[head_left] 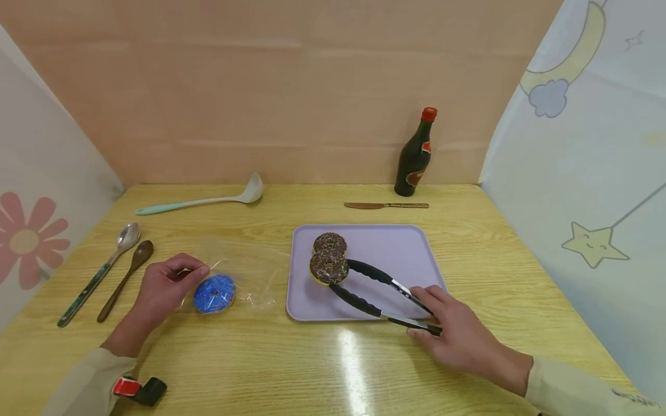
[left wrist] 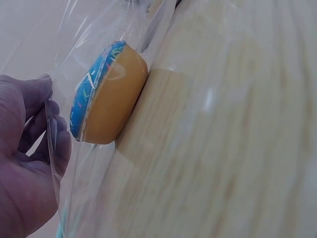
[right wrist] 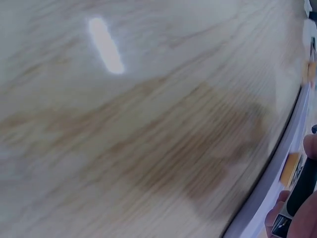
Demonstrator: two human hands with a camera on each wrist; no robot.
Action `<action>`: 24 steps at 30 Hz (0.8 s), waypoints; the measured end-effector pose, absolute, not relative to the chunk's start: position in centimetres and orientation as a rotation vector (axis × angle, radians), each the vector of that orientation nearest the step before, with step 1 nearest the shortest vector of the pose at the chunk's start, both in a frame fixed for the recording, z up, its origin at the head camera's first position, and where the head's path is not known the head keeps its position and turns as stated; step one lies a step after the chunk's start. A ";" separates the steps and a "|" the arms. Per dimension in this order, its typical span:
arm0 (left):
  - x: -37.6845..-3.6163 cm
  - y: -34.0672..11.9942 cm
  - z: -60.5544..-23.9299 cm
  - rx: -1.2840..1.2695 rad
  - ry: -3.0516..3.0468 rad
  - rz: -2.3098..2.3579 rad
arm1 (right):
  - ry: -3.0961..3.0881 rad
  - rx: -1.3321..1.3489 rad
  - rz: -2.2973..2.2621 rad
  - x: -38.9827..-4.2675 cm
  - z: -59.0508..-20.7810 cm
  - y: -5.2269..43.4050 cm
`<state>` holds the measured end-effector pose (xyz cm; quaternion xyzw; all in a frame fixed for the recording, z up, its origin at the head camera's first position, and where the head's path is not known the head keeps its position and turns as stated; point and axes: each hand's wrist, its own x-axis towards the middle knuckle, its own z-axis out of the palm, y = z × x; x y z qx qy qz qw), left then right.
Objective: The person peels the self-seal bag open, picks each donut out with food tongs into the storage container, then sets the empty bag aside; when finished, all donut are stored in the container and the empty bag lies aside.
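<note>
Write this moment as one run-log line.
left hand: pinches bag | right hand: grips tongs | tongs around donut on tray

We find no wording that can be read anywhere in these views. The dark bottle (head_left: 414, 156) at the back of the table (head_left: 312, 358) carries a red and orange label, but its print is too small for us to make out. The right sleeve (head_left: 588, 393) bears a faint dark marking near its cuff, and we cannot decipher it either. The curtain (head_left: 588, 173) on the right shows only drawn shapes, a moon, a cloud and a smiling star, with no letters.
</note>
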<state>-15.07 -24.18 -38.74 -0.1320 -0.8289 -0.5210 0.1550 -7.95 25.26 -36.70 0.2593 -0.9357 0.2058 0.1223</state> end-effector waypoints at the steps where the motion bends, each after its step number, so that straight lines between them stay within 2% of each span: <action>1: -15.1 -24.2 -38.7 -0.377 -2.375 -1.495 | -2.732 0.737 0.595 -8.0 -36.7 25.6; 13: -15.0 -24.1 -38.6 -0.370 -2.387 -1.488 | -2.703 0.596 0.503 -8.9 -37.1 29.1; 24: -14.9 -24.1 -38.6 -0.378 -2.386 -1.485 | -2.800 0.506 0.482 -9.9 -37.2 30.1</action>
